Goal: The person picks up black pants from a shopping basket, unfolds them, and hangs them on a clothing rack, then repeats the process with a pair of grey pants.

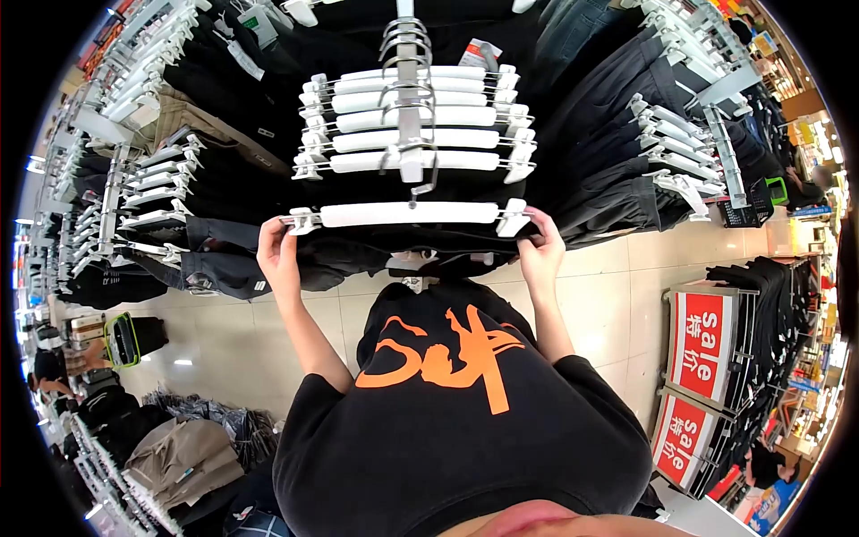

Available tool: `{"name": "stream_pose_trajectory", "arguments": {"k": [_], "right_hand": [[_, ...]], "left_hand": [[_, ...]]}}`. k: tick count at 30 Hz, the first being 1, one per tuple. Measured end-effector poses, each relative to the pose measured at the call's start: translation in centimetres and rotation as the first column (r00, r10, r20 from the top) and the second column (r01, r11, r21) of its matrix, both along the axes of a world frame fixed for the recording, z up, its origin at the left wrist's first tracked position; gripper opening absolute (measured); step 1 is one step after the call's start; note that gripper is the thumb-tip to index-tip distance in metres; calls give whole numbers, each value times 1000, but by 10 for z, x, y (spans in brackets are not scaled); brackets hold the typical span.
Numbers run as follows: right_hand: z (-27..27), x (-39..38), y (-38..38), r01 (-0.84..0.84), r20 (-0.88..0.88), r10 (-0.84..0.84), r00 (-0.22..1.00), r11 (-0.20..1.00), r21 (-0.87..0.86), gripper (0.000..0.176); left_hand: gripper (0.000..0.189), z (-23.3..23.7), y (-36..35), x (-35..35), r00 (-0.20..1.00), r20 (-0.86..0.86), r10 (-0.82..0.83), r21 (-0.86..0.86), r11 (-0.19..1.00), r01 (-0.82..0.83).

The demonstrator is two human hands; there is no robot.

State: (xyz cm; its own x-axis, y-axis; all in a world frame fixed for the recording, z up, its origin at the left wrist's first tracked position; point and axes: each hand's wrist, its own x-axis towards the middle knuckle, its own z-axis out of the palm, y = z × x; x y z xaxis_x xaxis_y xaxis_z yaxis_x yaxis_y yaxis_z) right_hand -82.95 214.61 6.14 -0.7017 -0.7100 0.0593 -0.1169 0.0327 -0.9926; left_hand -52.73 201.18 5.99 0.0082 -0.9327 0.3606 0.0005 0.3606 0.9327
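Note:
In the head view, a white clip hanger (410,213) is stretched level between my two hands, with black trousers (394,242) clipped below it. My left hand (278,253) pinches the waistband corner by the left clip. At the other end, my right hand (541,251) grips the opposite corner beside the right clip, fingers closed. The hanger's metal hook points up close to the front end of a metal rail (410,166). Behind it, several more white hangers (416,118) with black garments hang from that rail.
Racks of dark trousers on white hangers stand left (161,183) and right (676,148). Red sale signs (702,336) front a rack at lower right. Folded clothes (183,461) lie at lower left. Pale floor tiles (599,304) run around me. Other people are at the far edges.

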Motion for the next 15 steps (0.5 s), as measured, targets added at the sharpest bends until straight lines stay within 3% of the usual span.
{"name": "stream_pose_trajectory", "arguments": {"k": [3,4,6,8,9,10,12,13,15], "right_hand": [[3,-8,-7,-75,-250,55,967,995,-70,28],[9,-8,-8,-38,-229,42,973,999,21,22],[10,-11,-13,-23,-272,18,962,1000,-16,19],[10,-17,-17,-7,-301,-9,954,999,-54,18],[11,-19,-18,-3,-281,-12,960,999,-54,17],[13,-21,-18,1,-261,-16,965,999,-54,17],[15,-23,-18,1,-249,-22,968,996,-84,17],[15,-24,-16,9,-237,-34,971,994,-108,17],[16,-29,-13,-20,-240,-10,971,992,-122,16]], "left_hand": [[13,0,5,-3,996,-91,18,64,998,-12],[13,1,8,-4,992,-120,41,95,995,-29],[14,8,14,-8,995,-45,84,144,987,-77],[15,21,27,-24,945,184,269,54,958,-283],[19,33,38,-39,768,361,528,-211,849,-485],[18,41,49,-52,674,377,635,-347,772,-532],[15,58,71,-80,793,368,485,-464,835,-296],[15,66,77,-98,845,421,328,-504,860,-82],[15,85,77,-134,817,569,93,-534,797,281]]}}
